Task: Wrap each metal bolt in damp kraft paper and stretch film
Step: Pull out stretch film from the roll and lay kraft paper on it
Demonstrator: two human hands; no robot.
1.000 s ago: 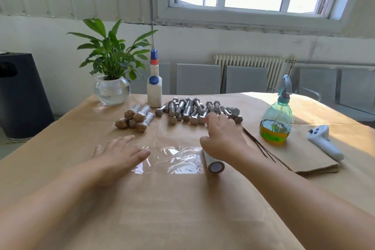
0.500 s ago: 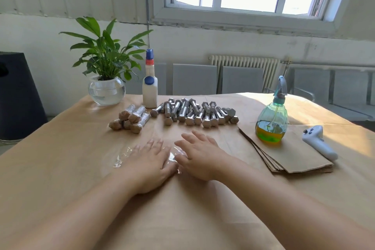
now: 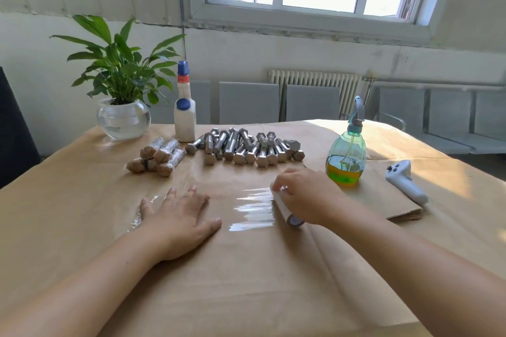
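Pressing flat with left hand (image 3: 179,220) on film (image 3: 253,206); gripping roll (image 3: 286,212) at its three o'clock with right hand (image 3: 305,195); bolts (image 3: 243,146) lying at twelve.

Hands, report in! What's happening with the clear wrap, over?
Left hand flat on clear stretch film. Right hand grips white film roll. Nothing blocking.

Table (image 3: 82,200) covered in kraft paper | far edge: glass-bowl plant (image 3: 123,117), white bottle (image 3: 184,117), bare bolts (image 3: 246,148), wrapped bolts (image 3: 156,156) | middle: stretch film sheet (image 3: 254,208), film roll (image 3: 287,212) | right edge: spray bottle (image 3: 345,156) on kraft sheet stack (image 3: 383,200), white controller (image 3: 405,180)
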